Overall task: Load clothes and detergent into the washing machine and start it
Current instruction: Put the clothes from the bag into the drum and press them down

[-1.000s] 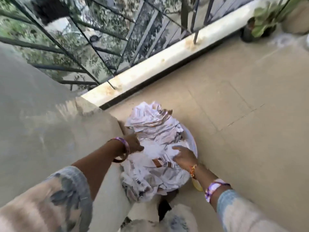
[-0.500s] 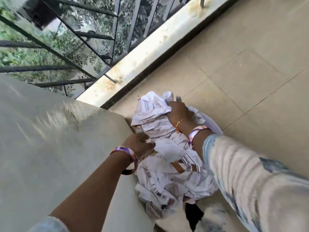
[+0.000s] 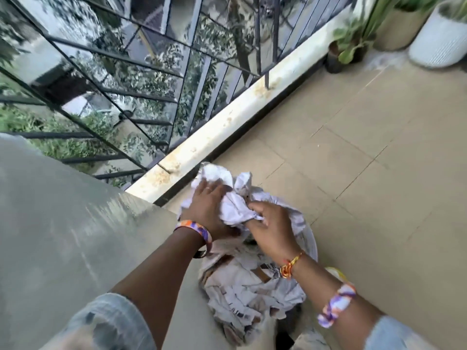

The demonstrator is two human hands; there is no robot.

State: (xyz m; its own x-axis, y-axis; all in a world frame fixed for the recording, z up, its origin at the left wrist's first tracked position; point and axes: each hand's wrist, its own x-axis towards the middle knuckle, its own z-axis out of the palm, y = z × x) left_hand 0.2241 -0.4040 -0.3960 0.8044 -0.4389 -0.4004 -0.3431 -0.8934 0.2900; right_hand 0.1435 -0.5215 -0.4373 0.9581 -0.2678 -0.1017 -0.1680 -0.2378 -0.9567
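One heap of clothes (image 3: 249,296) fills one white basket (image 3: 312,246) on the floor, running from the sill toward the person. Two hands (bangled): left hand (image 3: 206,210) and right hand (image 3: 271,229) both grip white cloth (image 3: 233,205) atop the heap.

My clothes (image 3: 242,294) are a crumpled heap of white fabric with dark printed streaks, piled in a pale round tub (image 3: 312,245) on the floor. The topmost white piece (image 3: 233,198) is bunched up, raised above the heap.
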